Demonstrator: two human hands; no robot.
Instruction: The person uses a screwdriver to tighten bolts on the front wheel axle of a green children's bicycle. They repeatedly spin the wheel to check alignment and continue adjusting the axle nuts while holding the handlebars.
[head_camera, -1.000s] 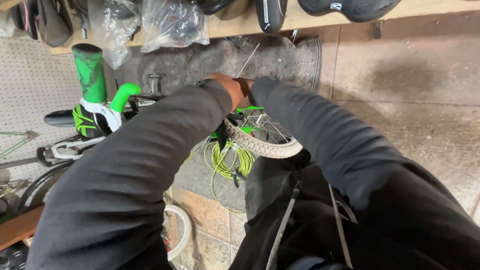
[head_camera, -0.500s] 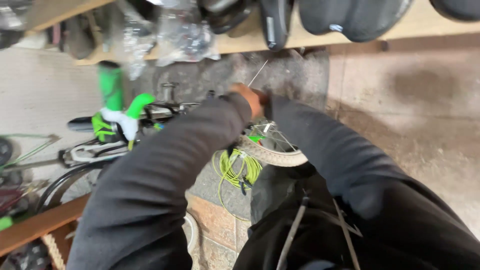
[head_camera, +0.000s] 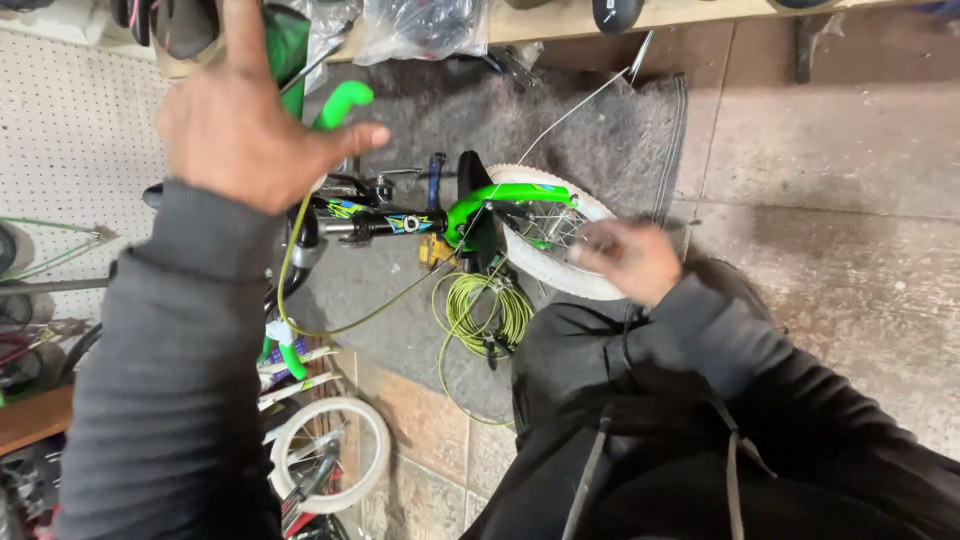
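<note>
Bike wheel (head_camera: 545, 235) with the whitish tyre sits right in the middle of the frame, under a bright green fender (head_camera: 520, 195), the small kids' bike lying over a grey mat (head_camera: 610, 130) on the floor. Right hand (head_camera: 628, 260) is down at the right edge of that tyre; it's blurry, fingers look loosely curled against the rim and spokes, but I honestly can't tell if it's pinching anything. Left hand (head_camera: 250, 125) is up in the upper left of the frame, fingers spread wide, holding nothing, hovering near the green handlebar grip (head_camera: 340, 103).

A yellow-green cable (head_camera: 485, 310) is coiled on the mat just below the wheel, with one strand running up toward the handlebars.

My two cents on doing this bit well: keep the wheel steady with the right hand at the rim rather than the spokes, and watch that loose coil so it doesn't snag in the spokes. The free hand would help most by bracing the frame (head_camera: 385, 225).
</note>
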